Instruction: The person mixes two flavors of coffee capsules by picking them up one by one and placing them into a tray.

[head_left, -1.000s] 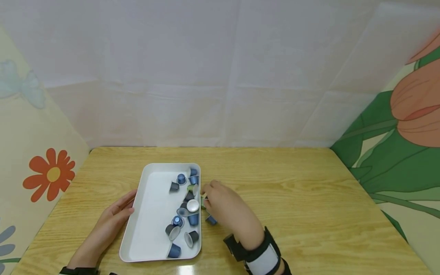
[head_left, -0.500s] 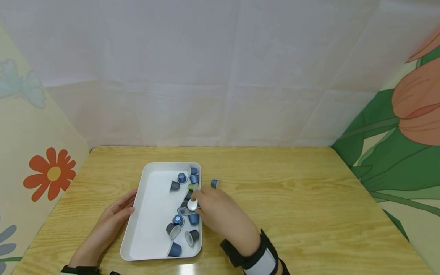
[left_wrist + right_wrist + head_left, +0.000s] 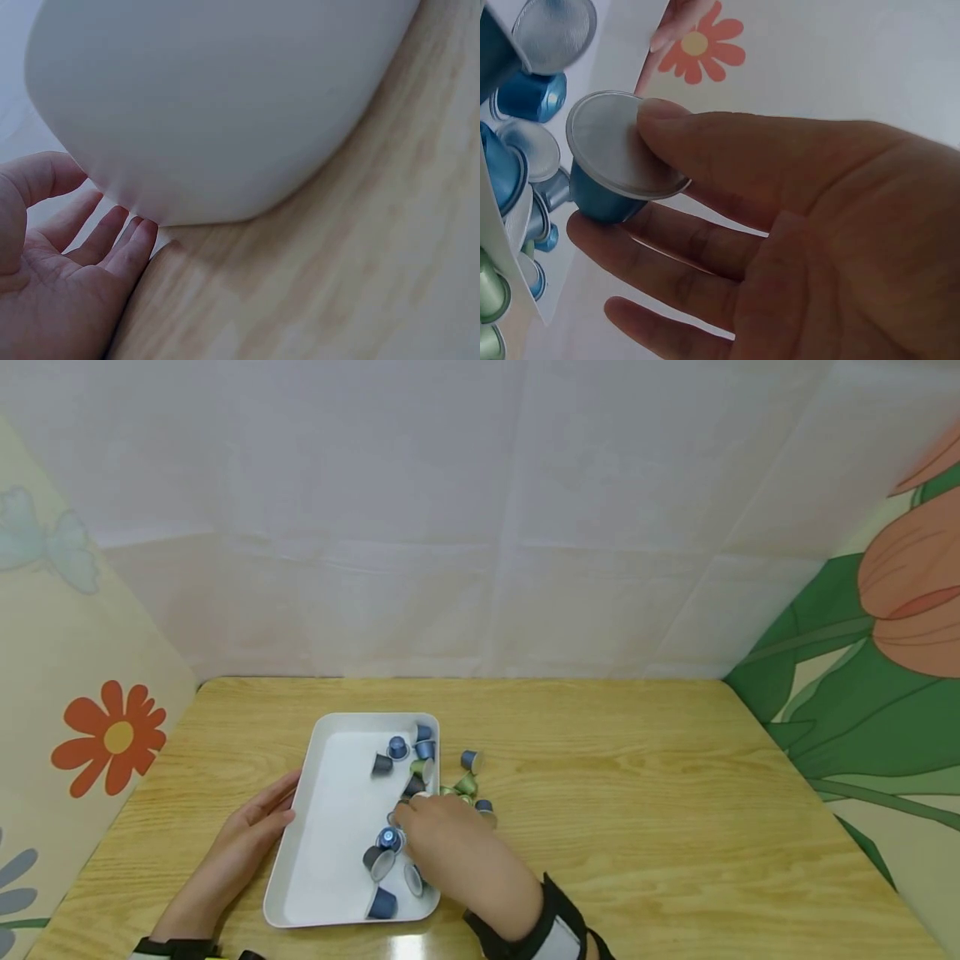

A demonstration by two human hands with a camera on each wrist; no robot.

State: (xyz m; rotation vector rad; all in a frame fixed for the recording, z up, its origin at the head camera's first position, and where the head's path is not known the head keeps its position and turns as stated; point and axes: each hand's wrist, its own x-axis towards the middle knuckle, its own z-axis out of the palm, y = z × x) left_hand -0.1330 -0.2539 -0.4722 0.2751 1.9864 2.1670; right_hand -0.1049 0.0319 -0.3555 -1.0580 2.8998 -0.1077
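Observation:
My right hand (image 3: 457, 843) is over the right side of a white tray (image 3: 322, 835). In the right wrist view its thumb and fingers pinch a blue coffee capsule (image 3: 604, 191) by the silver lid; in the head view the hand hides it. Around it in the tray lie several capsules, such as a dark one (image 3: 382, 765), a blue one (image 3: 382, 904) and a green one (image 3: 417, 767). My left hand (image 3: 243, 839) rests against the tray's left side, its fingertips and thumb tip touching the outer wall (image 3: 210, 150).
Right of the tray, on the wooden table (image 3: 637, 810), are several loose capsules: green ones (image 3: 467, 785) and blue ones (image 3: 470, 761), partly hidden by my right hand. A white sheet (image 3: 480, 527) stands behind the table, with flower-patterned panels (image 3: 900, 693) at both sides.
My right hand has moved left from beside the tray to over its right part. Green capsules on the table, earlier mostly covered by it, now show. My left hand and the tray stay put.

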